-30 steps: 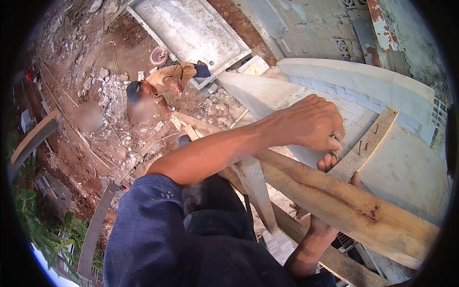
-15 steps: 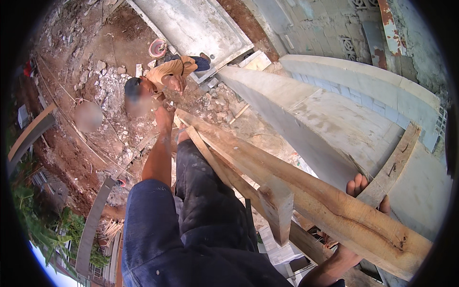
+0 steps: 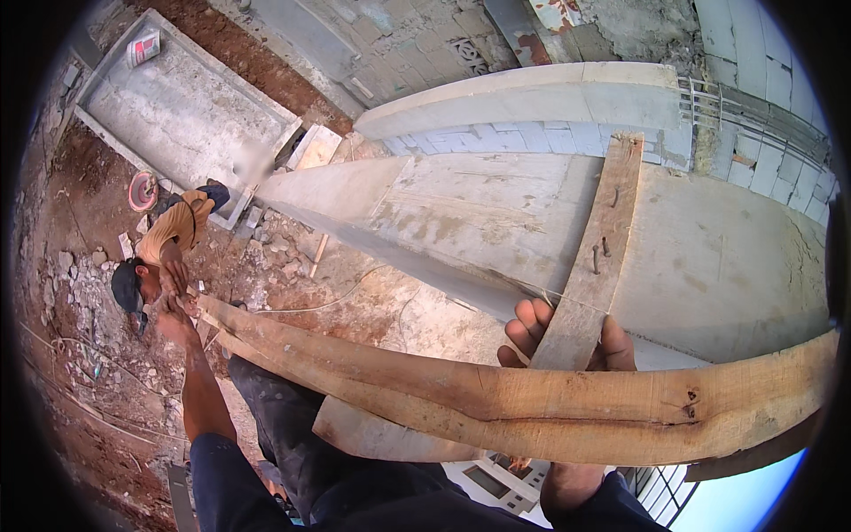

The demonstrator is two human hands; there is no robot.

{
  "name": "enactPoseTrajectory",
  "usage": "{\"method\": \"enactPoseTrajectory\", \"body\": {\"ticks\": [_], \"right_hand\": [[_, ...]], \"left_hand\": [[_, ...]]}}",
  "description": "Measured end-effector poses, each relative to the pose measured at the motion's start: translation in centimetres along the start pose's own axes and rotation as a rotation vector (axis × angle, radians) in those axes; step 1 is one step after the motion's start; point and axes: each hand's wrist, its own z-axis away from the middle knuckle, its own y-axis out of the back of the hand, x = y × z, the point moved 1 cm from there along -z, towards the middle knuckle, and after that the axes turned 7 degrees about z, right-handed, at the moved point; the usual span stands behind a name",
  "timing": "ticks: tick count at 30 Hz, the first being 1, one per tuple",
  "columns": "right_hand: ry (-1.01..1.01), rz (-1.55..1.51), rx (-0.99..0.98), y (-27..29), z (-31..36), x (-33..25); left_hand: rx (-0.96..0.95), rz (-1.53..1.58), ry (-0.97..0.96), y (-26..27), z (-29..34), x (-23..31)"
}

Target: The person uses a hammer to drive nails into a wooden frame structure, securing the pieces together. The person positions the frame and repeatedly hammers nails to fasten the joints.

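A long wooden beam (image 3: 425, 381) with a dark crack crosses in front of me. My right hand (image 3: 612, 348) reaches up from behind it. Its fingers and thumb close round a short plank (image 3: 612, 222) with bent nails sticking out. A thin string (image 3: 576, 300) runs across this plank at my fingers. My left hand (image 3: 180, 326) is closed near the beam's far left end. What it grips is too small to make out. Right beside it are the hands (image 3: 175, 275) of a co-worker in a tan shirt and dark cap.
Beyond the short plank runs a broad concrete ledge (image 3: 496, 199), with a low block wall (image 3: 532, 137) behind it. Rubble (image 3: 279, 248) covers the ground far below. A concrete slab (image 3: 177, 97) with a raised rim lies far left, with a bucket (image 3: 144, 49) on it.
The view has swung to the right, so the beam lies more level and the co-worker appears farther left. My right hand still grips the short plank; my left stays by the beam's end.
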Motion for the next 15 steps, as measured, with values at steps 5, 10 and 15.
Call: {"method": "enactPoseTrajectory", "body": {"ticks": [5,10,15], "right_hand": [[-0.067,-0.090,0.015,0.5,0.1,0.0],[-0.034,0.024,0.094,-0.8,0.2,-0.1],[-0.070,-0.030,0.110,-0.5,0.0,0.2]], "left_hand": [[0.132,0.229,-0.157,2.6,-2.5,2.6],[-0.070,0.789,-0.257,5.4,-4.4,13.8],[-0.437,0.854,-0.321,9.1,1.3,32.0]]}}
